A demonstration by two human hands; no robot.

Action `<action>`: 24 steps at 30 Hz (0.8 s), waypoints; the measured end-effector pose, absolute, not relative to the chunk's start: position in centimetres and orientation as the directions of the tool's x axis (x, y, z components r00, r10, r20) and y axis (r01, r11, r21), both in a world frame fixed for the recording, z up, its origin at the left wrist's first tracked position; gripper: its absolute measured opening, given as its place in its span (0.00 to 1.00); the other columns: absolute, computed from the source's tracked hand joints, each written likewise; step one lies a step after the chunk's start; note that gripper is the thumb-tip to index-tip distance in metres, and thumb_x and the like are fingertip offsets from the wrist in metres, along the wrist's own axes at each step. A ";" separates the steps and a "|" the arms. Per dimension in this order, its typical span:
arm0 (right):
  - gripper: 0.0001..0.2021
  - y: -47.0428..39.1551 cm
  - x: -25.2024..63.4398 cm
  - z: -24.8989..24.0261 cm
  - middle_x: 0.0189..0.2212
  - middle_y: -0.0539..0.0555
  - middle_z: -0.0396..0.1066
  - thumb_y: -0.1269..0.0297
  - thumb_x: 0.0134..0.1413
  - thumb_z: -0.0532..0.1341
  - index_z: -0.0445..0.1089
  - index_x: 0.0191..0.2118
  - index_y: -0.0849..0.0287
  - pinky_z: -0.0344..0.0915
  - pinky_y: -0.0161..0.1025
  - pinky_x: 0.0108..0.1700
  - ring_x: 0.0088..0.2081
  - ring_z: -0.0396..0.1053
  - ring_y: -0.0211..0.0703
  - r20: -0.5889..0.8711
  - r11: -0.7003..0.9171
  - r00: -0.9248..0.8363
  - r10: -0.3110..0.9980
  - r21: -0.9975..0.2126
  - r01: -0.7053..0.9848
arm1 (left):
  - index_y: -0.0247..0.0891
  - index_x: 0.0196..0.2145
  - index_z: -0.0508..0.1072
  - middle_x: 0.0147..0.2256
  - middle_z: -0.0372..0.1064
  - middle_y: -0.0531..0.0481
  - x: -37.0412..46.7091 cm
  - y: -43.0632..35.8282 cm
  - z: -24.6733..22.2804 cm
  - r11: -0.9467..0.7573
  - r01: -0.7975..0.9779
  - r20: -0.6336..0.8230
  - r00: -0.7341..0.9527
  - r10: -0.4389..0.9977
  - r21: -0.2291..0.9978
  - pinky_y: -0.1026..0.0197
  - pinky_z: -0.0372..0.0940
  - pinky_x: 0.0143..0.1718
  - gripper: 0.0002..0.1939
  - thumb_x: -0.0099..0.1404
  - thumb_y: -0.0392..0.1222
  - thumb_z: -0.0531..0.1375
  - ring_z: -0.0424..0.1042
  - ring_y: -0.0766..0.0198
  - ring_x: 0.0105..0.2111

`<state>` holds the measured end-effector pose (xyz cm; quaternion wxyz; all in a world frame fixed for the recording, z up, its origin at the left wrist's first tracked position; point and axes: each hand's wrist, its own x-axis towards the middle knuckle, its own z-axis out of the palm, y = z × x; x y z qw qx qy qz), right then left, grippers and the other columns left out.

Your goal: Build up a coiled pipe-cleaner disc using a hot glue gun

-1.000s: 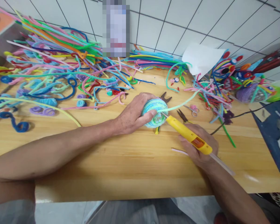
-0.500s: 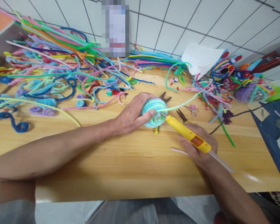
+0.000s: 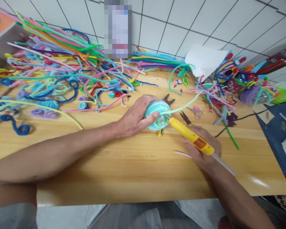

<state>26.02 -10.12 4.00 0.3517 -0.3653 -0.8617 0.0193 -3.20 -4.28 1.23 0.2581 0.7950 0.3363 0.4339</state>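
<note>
My left hand (image 3: 143,114) is closed around a round piece wound with blue and green pipe cleaners (image 3: 154,109), its thumb pressing near the open end. A pale green pipe cleaner (image 3: 184,107) runs out from that end to the right. In my right hand (image 3: 200,146) is a yellow glue gun (image 3: 189,133), gripped with a clear glue stick (image 3: 224,163) sticking out of its back. The glue gun's nozzle (image 3: 167,116) is at the rim of the wound piece; whether it touches cannot be made out.
Pliers (image 3: 168,99) lie behind the wound piece, with a second pair (image 3: 186,117) and small scissors (image 3: 196,112) to the right. Loose pipe cleaners (image 3: 62,63) cover the back left. Finished colourful figures (image 3: 231,71) stand at the back right. A black cord (image 3: 249,115) crosses the right side.
Hardly anything differs. The glue gun and my right hand have shifted very slightly to the left, while my left hand and the wound piece stay in place.
</note>
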 end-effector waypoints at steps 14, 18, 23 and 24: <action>0.16 -10.2 25.9 3.2 0.44 0.56 0.83 0.63 0.65 0.67 0.72 0.57 0.50 0.80 0.49 0.42 0.42 0.83 0.54 0.578 0.704 -0.454 0.678 -0.334 0.626 | 0.37 0.61 0.67 0.58 0.72 0.37 -3.2 -4.2 1.1 -0.645 0.302 0.526 0.391 0.755 0.702 0.45 0.67 0.64 0.21 0.78 0.52 0.55 0.72 0.50 0.59; 0.16 -10.3 26.0 3.8 0.42 0.55 0.83 0.64 0.66 0.66 0.72 0.57 0.50 0.80 0.48 0.40 0.40 0.82 0.52 0.570 0.712 -0.479 0.667 -0.299 0.635 | 0.38 0.61 0.67 0.58 0.72 0.38 -3.2 -4.3 1.2 -0.643 0.301 0.521 0.397 0.756 0.704 0.45 0.68 0.64 0.21 0.79 0.52 0.54 0.72 0.50 0.59; 0.17 -10.3 26.2 4.2 0.42 0.56 0.82 0.66 0.65 0.67 0.72 0.58 0.50 0.79 0.47 0.38 0.40 0.82 0.52 0.584 0.725 -0.498 0.641 -0.245 0.644 | 0.38 0.62 0.67 0.58 0.72 0.38 -3.2 -4.4 1.1 -0.627 0.302 0.511 0.384 0.769 0.718 0.45 0.68 0.64 0.22 0.78 0.53 0.55 0.72 0.50 0.60; 0.18 -10.2 26.2 4.2 0.42 0.56 0.82 0.66 0.65 0.67 0.71 0.58 0.50 0.79 0.47 0.38 0.40 0.82 0.52 0.585 0.726 -0.498 0.640 -0.248 0.642 | 0.38 0.62 0.66 0.58 0.72 0.37 -3.2 -4.3 1.0 -0.627 0.302 0.512 0.381 0.770 0.718 0.45 0.68 0.65 0.22 0.78 0.53 0.55 0.72 0.50 0.60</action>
